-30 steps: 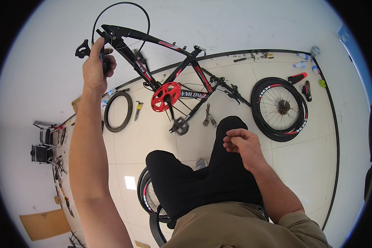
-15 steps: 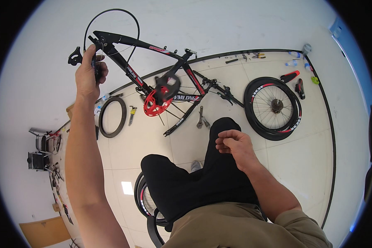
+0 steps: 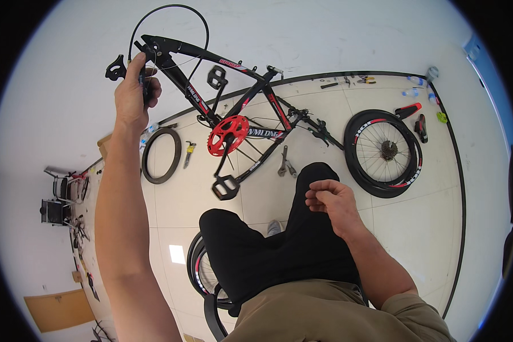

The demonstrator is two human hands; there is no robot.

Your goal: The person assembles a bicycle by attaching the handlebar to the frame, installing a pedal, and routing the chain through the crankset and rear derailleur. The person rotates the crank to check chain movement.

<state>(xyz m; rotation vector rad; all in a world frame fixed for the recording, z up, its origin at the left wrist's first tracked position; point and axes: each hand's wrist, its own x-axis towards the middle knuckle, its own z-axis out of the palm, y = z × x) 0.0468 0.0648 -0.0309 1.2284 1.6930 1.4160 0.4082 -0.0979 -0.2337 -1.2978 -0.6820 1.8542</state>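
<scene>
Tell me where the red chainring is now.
In the head view, the red chainring sits slightly left of centre on the bicycle frame, between the pedals.

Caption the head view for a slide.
Left hand grips the front of a black bicycle frame with red chainring; right hand curled near right knee.

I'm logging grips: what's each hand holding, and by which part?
Left hand holds the bicycle frame by its front end; right hand shows nothing held.

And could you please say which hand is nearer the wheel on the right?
Right: the right hand is below and left of the wheel in the picture; the left hand is far across, at the bike frame's front.
</scene>
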